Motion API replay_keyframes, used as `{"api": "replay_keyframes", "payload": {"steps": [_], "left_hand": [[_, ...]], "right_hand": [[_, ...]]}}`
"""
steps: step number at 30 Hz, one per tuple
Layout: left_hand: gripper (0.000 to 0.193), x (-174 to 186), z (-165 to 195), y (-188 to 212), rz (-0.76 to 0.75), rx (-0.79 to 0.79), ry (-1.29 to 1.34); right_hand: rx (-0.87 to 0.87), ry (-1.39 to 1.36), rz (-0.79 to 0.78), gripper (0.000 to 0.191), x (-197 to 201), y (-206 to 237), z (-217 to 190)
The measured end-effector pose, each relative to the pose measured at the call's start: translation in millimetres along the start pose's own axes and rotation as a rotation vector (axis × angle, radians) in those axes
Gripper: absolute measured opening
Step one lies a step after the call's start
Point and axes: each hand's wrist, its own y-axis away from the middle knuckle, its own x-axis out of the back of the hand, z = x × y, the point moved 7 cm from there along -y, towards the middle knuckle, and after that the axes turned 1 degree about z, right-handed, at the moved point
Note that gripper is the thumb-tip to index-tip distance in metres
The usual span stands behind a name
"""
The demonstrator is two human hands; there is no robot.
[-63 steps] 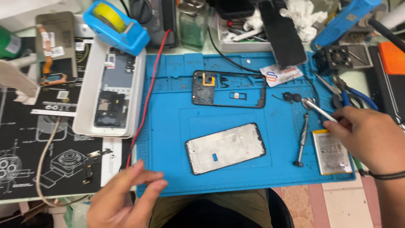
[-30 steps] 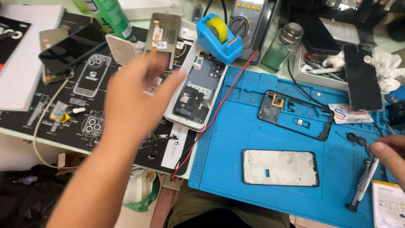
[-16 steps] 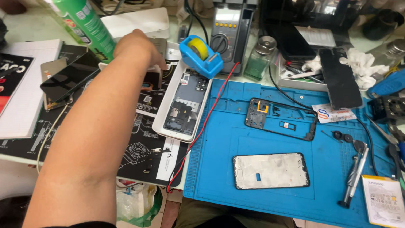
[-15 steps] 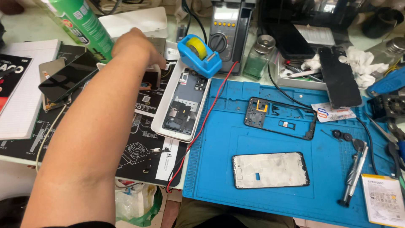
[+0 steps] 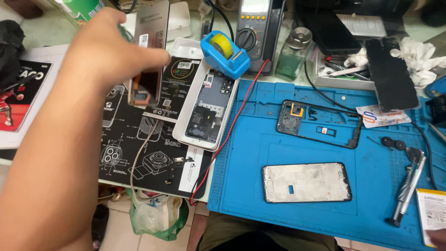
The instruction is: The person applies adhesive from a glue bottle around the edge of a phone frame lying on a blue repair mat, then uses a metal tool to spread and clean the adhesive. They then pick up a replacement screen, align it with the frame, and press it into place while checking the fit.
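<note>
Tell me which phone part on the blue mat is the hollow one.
The black frame farther from the person: open in the middle, mat showing through. The nearer plate is solid silver.

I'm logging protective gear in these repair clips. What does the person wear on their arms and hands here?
Nothing shows on the left hand: no glove, ring or watch, and the forearm is bare with no sleeve along its visible length. Of the right hand only a sliver shows at the bottom right corner of the frame, too little to tell what it wears.

Bright even overhead light, soft shadows, slight edge blur.
</note>
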Motion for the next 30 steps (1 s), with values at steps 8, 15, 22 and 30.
{"api": "replay_keyframes", "payload": {"steps": [8, 15, 22, 30], "left_hand": [[0.122, -34, 97, 162, -0.235, -0.107, 0.701], [0.128, -133, 161, 222, -0.472, 0.064, 1.021], [0.136, -145, 200, 238, -0.682, -0.135, 1.028], [0.083, -182, 162, 158, -0.827, -0.056, 0.770]], "right_hand": [[0.791, -1.289, 0.067, 0.075, 51, 71, -279], [0.639, -1.566, 0.210, 0.110, 18, 56, -302], [0.496, -1.810, 0.070, 0.116, 14, 76, -250], [0.375, -2.123, -0.057, 0.113, -36, 108, -218]]}}
